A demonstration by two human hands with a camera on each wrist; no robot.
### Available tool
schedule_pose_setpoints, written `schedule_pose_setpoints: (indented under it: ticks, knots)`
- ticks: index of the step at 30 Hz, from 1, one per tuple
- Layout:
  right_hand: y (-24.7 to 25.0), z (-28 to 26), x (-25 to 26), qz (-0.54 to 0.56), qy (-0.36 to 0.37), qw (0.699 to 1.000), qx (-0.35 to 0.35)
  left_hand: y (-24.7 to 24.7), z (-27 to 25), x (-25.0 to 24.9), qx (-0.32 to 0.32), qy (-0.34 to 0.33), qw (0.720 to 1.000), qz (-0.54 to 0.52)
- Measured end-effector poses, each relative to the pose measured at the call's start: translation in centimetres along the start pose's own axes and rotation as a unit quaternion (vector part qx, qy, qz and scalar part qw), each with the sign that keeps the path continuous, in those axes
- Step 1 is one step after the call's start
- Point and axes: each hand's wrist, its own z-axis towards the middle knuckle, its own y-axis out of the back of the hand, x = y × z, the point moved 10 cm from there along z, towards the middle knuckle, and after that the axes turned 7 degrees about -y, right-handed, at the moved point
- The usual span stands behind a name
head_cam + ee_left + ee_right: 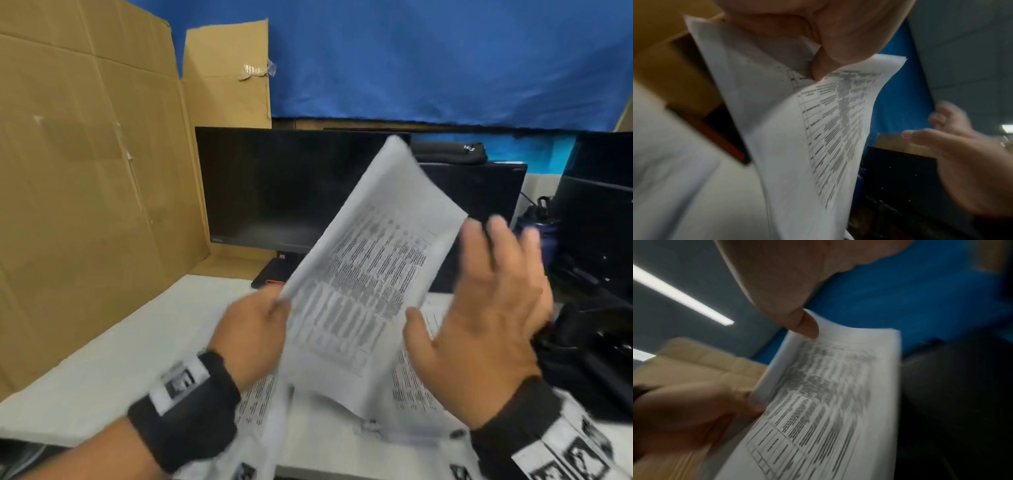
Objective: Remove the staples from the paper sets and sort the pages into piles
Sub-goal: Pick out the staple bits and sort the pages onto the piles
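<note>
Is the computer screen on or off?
It looks off. The computer screen behind the paper is completely black, with no picture or light showing on it.

The head view looks forward and down over the desk. Both wrist views look up, close, sharing the paper set point(818, 129).

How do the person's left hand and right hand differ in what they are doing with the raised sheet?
The left hand pinches the sheet at its edge and holds it up; the right hand holds nothing.
The left hand's fingers are curled onto the paper; the right hand's fingers are spread and fairly straight beside it.
Both wear a dark wristband and hover above the papers on the desk.
</note>
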Motion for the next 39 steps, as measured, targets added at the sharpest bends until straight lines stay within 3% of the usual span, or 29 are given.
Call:
schedule_pose_setpoints:
  ticks: [2,4,7,9,11,12,14,16,18,20,22,26,31,39]
  knots:
    - [0.9,0.6,4.4,-0.069,0.154,0.985,-0.032,2.7,1.7,-4.0,0.008,-0.1,0.986,0.132]
    - [-0.7,2.0,6.8,-0.146,0.234,0.961,0.02,3.9,2.3,-8.1,0.027,-0.187,0.947,0.26]
    - [-4.0,4.4,7.1,-0.152,0.188,0.95,0.197,4.5,2.3,-12.9,0.011,-0.313,0.855,0.414]
    - [-5.5,6.1,5.3,-0.082,0.107,0.96,0.247,5.8,2.3,-14.5,-0.064,-0.358,0.829,0.424]
    - [-5.4,7.8,2.4,0.008,0.026,0.977,0.213,8.4,1.9,-14.4,-0.167,-0.341,0.847,0.371]
    - [-5.1,8.2,0.5,0.067,-0.024,0.979,0.19,9.6,1.6,-13.7,-0.21,-0.316,0.869,0.316]
    - [-4.8,7.7,-3.0,0.191,-0.122,0.961,0.157,10.8,1.2,-10.4,-0.254,-0.228,0.935,0.098]
    - [-5.4,5.9,-5.2,0.283,-0.186,0.931,0.139,7.7,1.6,-5.8,-0.195,-0.08,0.963,-0.167]
    - [-6.2,3.7,-6.2,0.343,-0.234,0.9,0.135,1.8,1.5,-3.0,-0.071,0.046,0.941,-0.328]
    - [-7.3,1.6,-7.0,0.377,-0.264,0.877,0.136,-2.1,1.5,-1.2,-0.011,0.068,0.939,-0.336]
    - [-8.4,-0.7,-7.4,0.403,-0.292,0.854,0.148,-3.9,1.1,-0.3,-0.004,0.068,0.947,-0.315]
    - [-10.5,-4.8,-7.9,0.427,-0.33,0.825,0.165,-6.8,-1.2,1.9,-0.012,0.124,0.933,-0.338]
    - [-9.8,-3.6,-8.3,0.441,-0.301,0.838,0.113,-7.6,-2.1,3.1,-0.038,0.164,0.906,-0.389]
    - [-7.7,-0.2,-7.8,0.442,-0.259,0.855,0.073,-3.4,0.6,-0.6,-0.087,0.06,0.922,-0.372]
